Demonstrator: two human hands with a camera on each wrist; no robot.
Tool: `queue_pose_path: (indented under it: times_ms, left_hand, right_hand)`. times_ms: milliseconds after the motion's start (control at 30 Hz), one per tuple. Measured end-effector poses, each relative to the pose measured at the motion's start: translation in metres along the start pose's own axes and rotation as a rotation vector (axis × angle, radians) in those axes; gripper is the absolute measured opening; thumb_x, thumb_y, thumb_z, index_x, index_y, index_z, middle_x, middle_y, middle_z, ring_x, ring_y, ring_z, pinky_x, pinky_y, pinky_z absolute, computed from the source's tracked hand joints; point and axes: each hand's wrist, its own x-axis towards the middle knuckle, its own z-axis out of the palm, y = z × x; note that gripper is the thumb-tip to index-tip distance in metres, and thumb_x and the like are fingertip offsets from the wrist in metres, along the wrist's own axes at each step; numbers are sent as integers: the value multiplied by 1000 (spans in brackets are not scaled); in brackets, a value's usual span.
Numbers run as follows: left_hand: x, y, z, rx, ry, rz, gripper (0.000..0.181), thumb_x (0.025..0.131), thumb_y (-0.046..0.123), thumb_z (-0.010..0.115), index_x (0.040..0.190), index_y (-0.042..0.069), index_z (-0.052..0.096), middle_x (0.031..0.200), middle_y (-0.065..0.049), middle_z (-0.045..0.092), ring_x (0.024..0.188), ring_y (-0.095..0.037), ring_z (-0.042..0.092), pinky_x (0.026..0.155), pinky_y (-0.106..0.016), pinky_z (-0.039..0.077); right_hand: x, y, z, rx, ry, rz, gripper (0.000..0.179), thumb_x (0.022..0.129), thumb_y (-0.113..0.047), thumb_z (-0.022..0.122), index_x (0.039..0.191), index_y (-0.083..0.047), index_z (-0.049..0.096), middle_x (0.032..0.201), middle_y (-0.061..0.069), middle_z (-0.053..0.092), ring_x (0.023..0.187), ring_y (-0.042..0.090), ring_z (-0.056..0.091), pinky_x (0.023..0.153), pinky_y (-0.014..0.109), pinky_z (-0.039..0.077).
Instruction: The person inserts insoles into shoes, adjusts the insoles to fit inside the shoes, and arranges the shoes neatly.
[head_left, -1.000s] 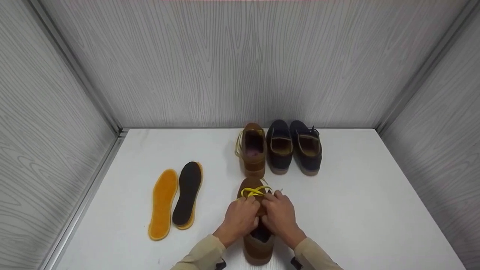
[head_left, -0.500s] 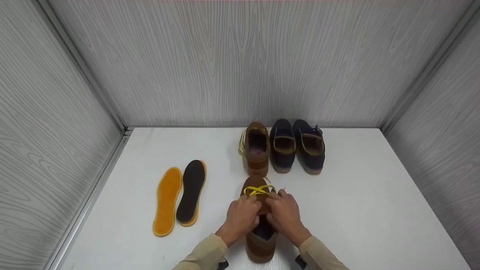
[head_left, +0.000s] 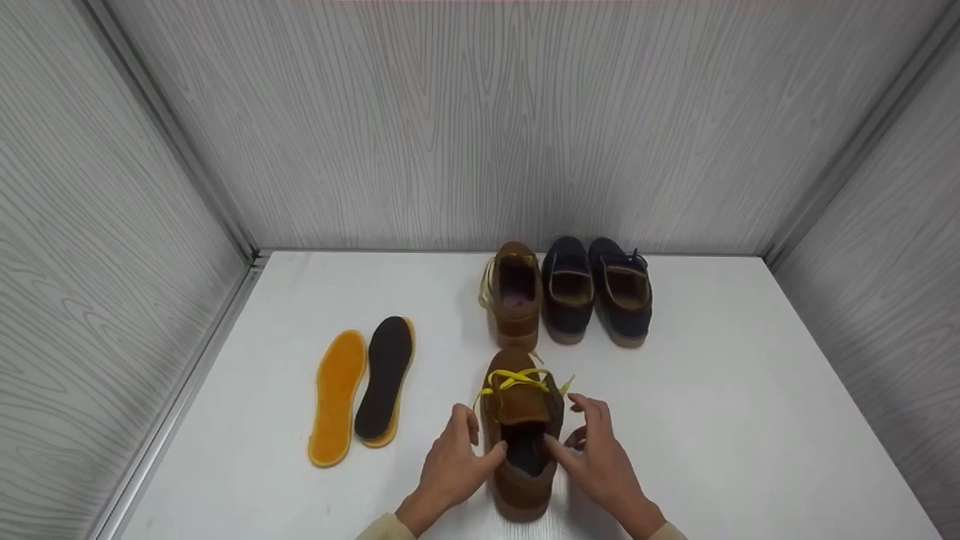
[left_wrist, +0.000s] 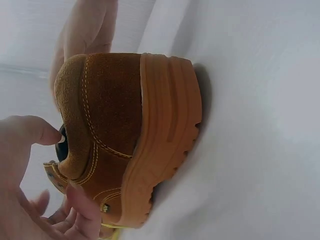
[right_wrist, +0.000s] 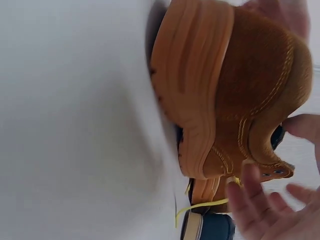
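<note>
Brown shoe (head_left: 523, 501) upright on the surface (head_left: 712, 375), near-middle, toe far, likely so its opening faces the person. Yellow laces (head_left: 517, 379) look slack, probably easing access. Left grip (head_left: 450, 466) spread, thumb at opening's left edge; right grip (head_left: 602, 461) mirrors it, also spread. No pinch visible; both hands flank the shoe.

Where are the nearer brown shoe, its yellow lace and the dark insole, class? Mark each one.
Nearer brown shoe (head_left: 523, 409), head view: on its tongue.
Yellow lace (head_left: 518, 377), head view: where its strands cross.
Dark insole (head_left: 385, 376), head view: middle of its upper face.
</note>
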Motion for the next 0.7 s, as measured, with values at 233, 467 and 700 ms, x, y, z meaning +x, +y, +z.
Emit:
queue_pose_path:
  times_ms: [233,467,700]
  left_hand:
    - [2,-4,5,-35,-95,-50,31,83,40,63,78,16,46,65,5,45,57,-10,42,51,-27,31]
    - [11,-8,17,-171,-121,-96,29,82,32,65,69,14,46,61,5,46,54,-11,45,49,-26,35]
    - [12,-6,21,-196,-127,-101,21,81,21,59,69,12,44,59,3,43,53,-12,43,49,-26,33]
  right_hand:
    - [3,-3,1,104,-301,239,59,93,-52,52,125,-4,46,85,1,59,64,15,60,58,33,47]
    - [4,-5,4,144,-386,246,48,99,-37,45,125,3,53,90,7,63,63,17,63,56,33,50]
    - [3,-7,9,99,-360,196,32,96,-22,44,108,2,62,78,2,61,57,15,59,51,31,49]
